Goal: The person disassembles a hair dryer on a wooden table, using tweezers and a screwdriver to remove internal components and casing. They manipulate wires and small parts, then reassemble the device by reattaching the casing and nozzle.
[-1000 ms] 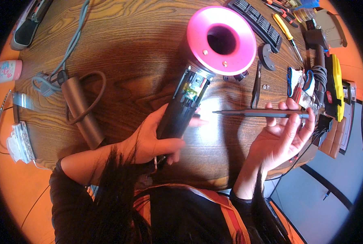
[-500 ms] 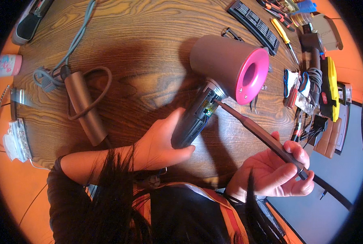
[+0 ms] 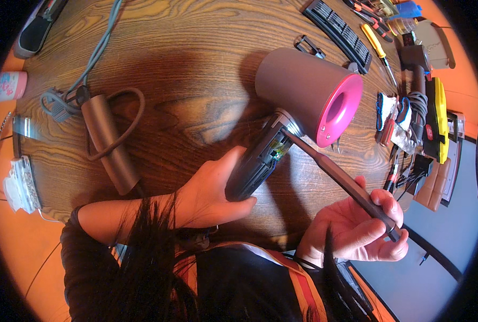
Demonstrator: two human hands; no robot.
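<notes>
Hair dryer [image 3: 298, 86] with grey-brown barrel and pink ring [image 3: 351, 88] at the open end, tilted above the middle of the worktop [image 3: 190, 64], with black handle [image 3: 244, 174] slanting down toward the wearer. Closed around the lower part of this handle: left hand [image 3: 209, 190], with thumb in front and remaining fingers mostly hidden behind. Exposed in the open side of the handle: green-and-yellow circuit board [image 3: 278, 147]. Held lengthwise in the right hand [image 3: 357, 225], between curled fingers [image 3: 387, 203] closed on the shaft: dark screwdriver [image 3: 343, 180], with tip at the upper end of the opening, just below the barrel; actual contact too small to tell. To the left, well apart from the dryer: brown cylinder [image 3: 118, 169] with looped cable [image 3: 141, 107], and grey cord [image 3: 102, 51] running to the far edge of view. Beyond the barrel, toward upper right: black case [image 3: 338, 35] with rows of bits, beside a yellow-handled screwdriver [image 3: 377, 45]. Farther right: white cloth with blue edging [image 3: 384, 111], near a yellow-and-black object [image 3: 440, 123].
</notes>
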